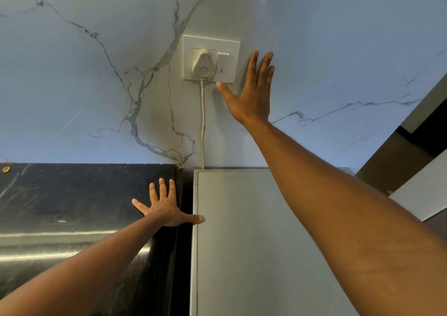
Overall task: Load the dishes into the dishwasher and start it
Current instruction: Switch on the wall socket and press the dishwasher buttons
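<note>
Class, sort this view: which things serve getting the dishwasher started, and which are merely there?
Job: wall switch, plug, cord, grey appliance top, right hand by the switch.
Merely there: black counter under the left hand, marble wall.

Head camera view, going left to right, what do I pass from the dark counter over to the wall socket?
In order: black countertop → left hand, spread on it → white plug in the wall socket → switch → right hand, fingers straight against the wall.
</note>
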`<state>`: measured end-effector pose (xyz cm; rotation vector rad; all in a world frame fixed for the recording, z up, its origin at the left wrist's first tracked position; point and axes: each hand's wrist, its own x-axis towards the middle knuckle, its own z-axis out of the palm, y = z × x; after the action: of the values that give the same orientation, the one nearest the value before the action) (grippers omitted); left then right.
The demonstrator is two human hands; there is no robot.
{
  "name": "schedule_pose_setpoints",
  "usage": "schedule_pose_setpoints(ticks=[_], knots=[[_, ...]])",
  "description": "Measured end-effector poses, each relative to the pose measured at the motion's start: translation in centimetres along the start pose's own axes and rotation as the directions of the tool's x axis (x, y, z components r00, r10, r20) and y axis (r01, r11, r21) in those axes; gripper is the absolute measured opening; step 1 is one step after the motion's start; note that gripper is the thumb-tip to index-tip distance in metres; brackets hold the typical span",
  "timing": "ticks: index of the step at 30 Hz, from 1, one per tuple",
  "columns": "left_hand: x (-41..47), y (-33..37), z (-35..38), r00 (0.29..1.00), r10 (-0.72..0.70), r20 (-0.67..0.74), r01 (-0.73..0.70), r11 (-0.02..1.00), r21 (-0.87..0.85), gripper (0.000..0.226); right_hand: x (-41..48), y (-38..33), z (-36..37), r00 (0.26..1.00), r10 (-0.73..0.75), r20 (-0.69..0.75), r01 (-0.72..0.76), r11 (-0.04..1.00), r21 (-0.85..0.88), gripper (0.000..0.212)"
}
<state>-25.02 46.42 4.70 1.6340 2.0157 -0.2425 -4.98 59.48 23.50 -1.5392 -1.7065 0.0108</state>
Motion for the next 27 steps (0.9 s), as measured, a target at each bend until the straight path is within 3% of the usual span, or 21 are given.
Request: schedule_pose_setpoints(ticks=[2,5,8,14,17,20,24,27], knots=[[-0.5,-0.4,1.0,0.998,0.020,-0.057,-0.021,1.000,-0.015,0.150,-1.7,0.5,-0.4,0.994,0.037,0.108,-0.041,0.999,0.033,0.110],[-2.0,-0.8,2.8,0.986,0.039,-0.159,-0.044,0.999,-0.027,0.130,-6.3,2.0,-0.3,0.952,0.191,0.240,-0.217,0.972,0.087,0.105],[-3.7,-1.4,4.4,0.974,0.063,-0.219,-0.074,0.996,-0.041,0.118,-11.7,3.5,0.2,0.886,0.301,0.353,-0.334,0.942,0.035,0.093],[-10.4,-2.3,9.8,0.905,0.074,-0.418,-0.128,0.986,-0.103,0.090,-23.7,6.3,-0.2,0.700,0.290,0.652,-0.260,0.955,-0.145,0.076],[-14.7,-2.8,13.2,0.854,0.078,-0.515,-0.171,0.976,-0.136,0.074,-29.9,7.6,-1.7,0.620,0.305,0.723,-0.241,0.951,-0.194,0.071],[-19.5,-3.2,16.3,0.814,0.075,-0.576,-0.194,0.970,-0.148,0.063,-35.9,8.4,-4.2,0.645,0.241,0.725,-0.120,0.969,-0.215,0.069],[-24.1,-3.0,19.2,0.811,0.066,-0.581,-0.170,0.977,-0.126,0.052,-41.4,9.0,-7.5,0.706,0.125,0.697,-0.048,0.991,-0.128,0.063],[-27.9,-2.2,22.7,0.780,0.134,-0.611,-0.185,0.983,-0.020,0.049,-46.0,9.8,-10.7,0.738,0.076,0.670,-0.027,0.996,-0.083,0.057]])
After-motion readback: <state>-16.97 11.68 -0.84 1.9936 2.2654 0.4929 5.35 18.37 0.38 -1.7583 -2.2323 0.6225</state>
